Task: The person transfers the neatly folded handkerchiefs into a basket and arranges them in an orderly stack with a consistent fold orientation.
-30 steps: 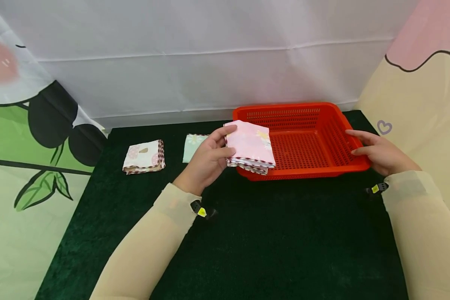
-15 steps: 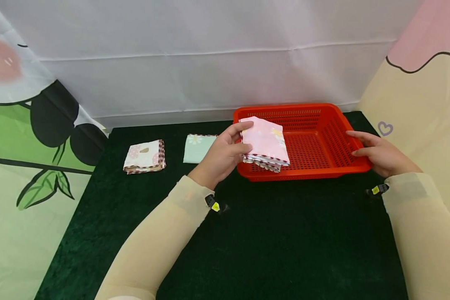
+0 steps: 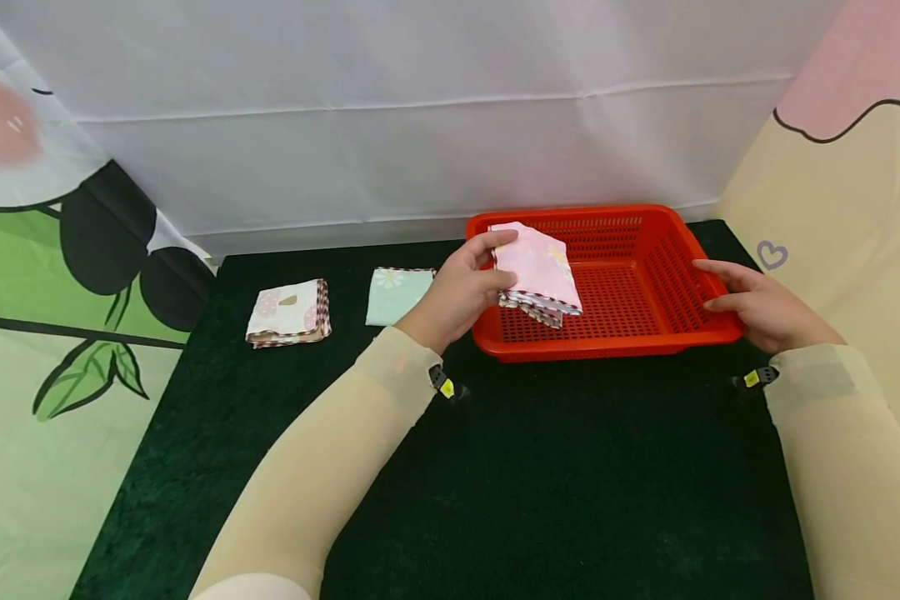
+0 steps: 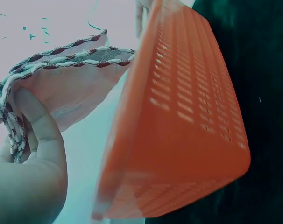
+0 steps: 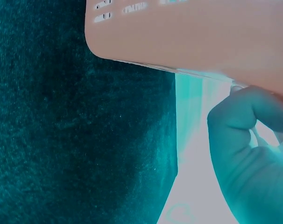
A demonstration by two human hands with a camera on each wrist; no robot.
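My left hand point(image 3: 461, 287) pinches a folded pink handkerchief point(image 3: 532, 262) by its left edge, thumb on top. The handkerchief has a yellow flower print and a dark-and-white braided border; it is held over the left part of a red plastic basket point(image 3: 615, 340). In the left wrist view its layered edges hang beside the basket wall point(image 4: 179, 135), above rim height. My right hand point(image 3: 768, 304) grips the basket's right rim between thumb and fingers. In the right wrist view the bent thumb point(image 5: 235, 109) lies against the rim, and the other fingers are mostly hidden.
A folded white handkerchief point(image 3: 281, 312) with pink spots lies at the left on the dark green cloth point(image 3: 570, 467). Between it and the basket lies a pale green handkerchief point(image 3: 393, 292), partly behind my left hand. A white curtain point(image 3: 345, 167) stands behind.
My left hand has moved right and slightly away from me, carrying the pink handkerchief from the basket's left edge further over it. The right hand and basket have stayed put.
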